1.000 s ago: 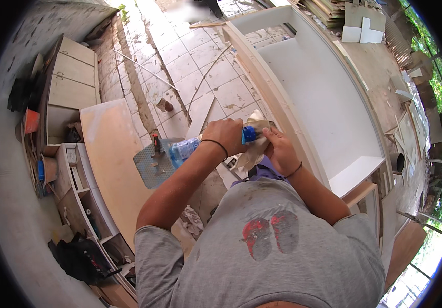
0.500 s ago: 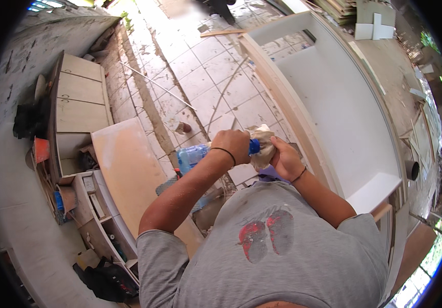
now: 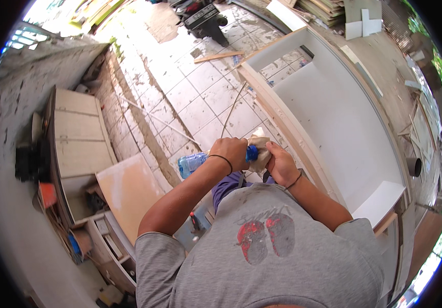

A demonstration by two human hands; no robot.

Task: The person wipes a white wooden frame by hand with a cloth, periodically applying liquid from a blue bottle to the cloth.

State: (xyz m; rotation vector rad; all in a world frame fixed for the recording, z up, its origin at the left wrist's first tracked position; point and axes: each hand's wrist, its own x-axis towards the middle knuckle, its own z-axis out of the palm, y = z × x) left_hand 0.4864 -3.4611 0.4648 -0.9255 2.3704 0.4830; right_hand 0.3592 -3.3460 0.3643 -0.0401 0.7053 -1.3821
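My left hand [image 3: 228, 153] is wrapped round the neck end of a clear bluish plastic bottle [image 3: 192, 163], which lies tilted nearly sideways in front of my waist. The bottle's blue cap [image 3: 251, 152] pokes out past my fingers. Against the cap is a crumpled beige cloth [image 3: 260, 154], pinched between the thumb and fingers of my right hand [image 3: 281, 165]. Part of the bottle is covered by my left hand and wrist, and the far fingers of my right hand are partly hidden.
A long white cabinet carcass [image 3: 336, 108] lies at the right. Old cabinets [image 3: 80, 126] and a tan board [image 3: 128, 192] stand at the left. A wood strip [image 3: 219, 56] and a pale rod [image 3: 162, 120] lie on the tiled floor [image 3: 192, 97]. A red-handled tool [image 3: 194, 220] shows beneath my left arm.
The view has tilted up, showing more of the far floor and a dark machine there. Both hands keep their holds on the bottle and the cloth, with only slight shifts.
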